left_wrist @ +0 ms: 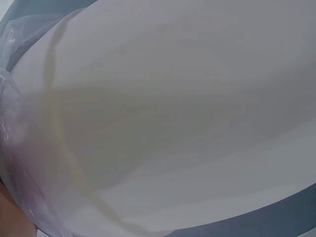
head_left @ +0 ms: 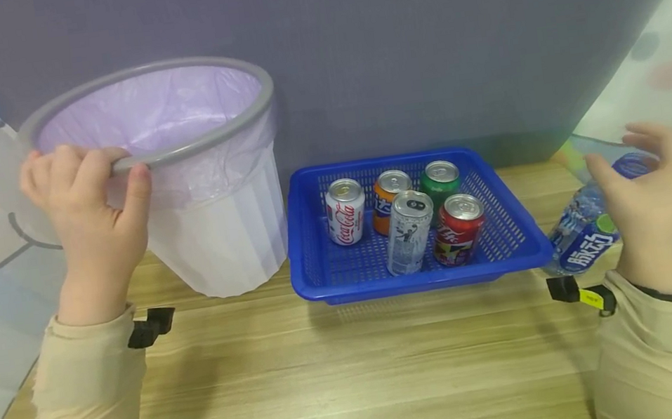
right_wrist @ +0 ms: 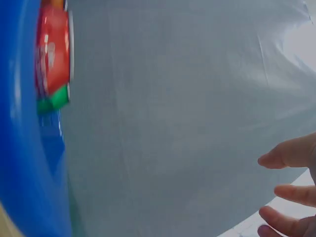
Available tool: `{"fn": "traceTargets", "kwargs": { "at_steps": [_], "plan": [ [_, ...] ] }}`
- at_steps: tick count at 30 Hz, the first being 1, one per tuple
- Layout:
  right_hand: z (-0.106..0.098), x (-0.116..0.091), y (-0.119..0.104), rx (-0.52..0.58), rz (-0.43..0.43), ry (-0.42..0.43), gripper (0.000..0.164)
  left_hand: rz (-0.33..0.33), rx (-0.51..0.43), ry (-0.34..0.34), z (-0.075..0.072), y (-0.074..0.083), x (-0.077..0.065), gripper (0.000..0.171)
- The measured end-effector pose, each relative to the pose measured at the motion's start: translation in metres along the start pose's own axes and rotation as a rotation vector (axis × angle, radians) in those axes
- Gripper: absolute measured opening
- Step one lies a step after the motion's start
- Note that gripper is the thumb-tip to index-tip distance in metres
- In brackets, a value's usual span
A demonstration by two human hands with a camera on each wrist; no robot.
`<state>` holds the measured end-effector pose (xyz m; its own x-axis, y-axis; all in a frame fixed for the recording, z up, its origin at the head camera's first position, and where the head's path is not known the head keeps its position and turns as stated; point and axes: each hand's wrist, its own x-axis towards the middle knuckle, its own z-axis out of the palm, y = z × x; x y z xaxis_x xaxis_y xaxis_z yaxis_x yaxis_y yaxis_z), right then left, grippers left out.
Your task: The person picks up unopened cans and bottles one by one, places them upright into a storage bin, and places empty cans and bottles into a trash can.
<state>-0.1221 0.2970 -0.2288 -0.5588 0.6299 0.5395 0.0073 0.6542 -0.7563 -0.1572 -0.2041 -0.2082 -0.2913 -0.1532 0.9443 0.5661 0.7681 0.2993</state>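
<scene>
At the left in the head view, a white trash bin (head_left: 230,230) with a grey rim (head_left: 248,122) is lined with a thin purple bag (head_left: 169,104). My left hand (head_left: 90,206) grips that rim, fingers over the top and thumb on the outside. On the far right, my right hand (head_left: 659,195) is raised beside a clear plastic bottle (head_left: 585,244) with a blue label. It overlaps the bottle's upper part in the head view. Spread fingers (right_wrist: 296,153) hold nothing in the right wrist view. The bin's white wall (left_wrist: 173,123) fills most of the left wrist view.
Between bin and bottle, a blue plastic basket (head_left: 334,291) holds several drink cans, among them a white Coca-Cola can (head_left: 346,215), a tall silver can (head_left: 406,235) and a red can (head_left: 460,228). A grey panel (head_left: 391,46) rises behind the wooden table (head_left: 358,376).
</scene>
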Motion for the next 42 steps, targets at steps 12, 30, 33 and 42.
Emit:
{"fn": "traceTargets", "kwargs": {
  "at_steps": [12,30,33,42],
  "plan": [
    [-0.008,0.02,0.016,-0.173,0.235,-0.215,0.071,-0.003,0.011,-0.014,-0.001,-0.003,0.0,0.063],
    [-0.03,0.032,0.041,-0.374,0.13,-0.626,0.094,-0.004,0.029,-0.125,-0.009,0.002,0.001,0.056],
    [-0.03,0.031,0.042,-0.396,0.134,-0.612,0.093,-0.005,0.037,-0.164,-0.012,0.002,0.002,0.052],
    [-0.027,0.03,0.033,-0.331,0.291,-0.371,0.081,-0.035,0.038,-0.277,-0.022,0.007,0.007,0.036]
  ]
}}
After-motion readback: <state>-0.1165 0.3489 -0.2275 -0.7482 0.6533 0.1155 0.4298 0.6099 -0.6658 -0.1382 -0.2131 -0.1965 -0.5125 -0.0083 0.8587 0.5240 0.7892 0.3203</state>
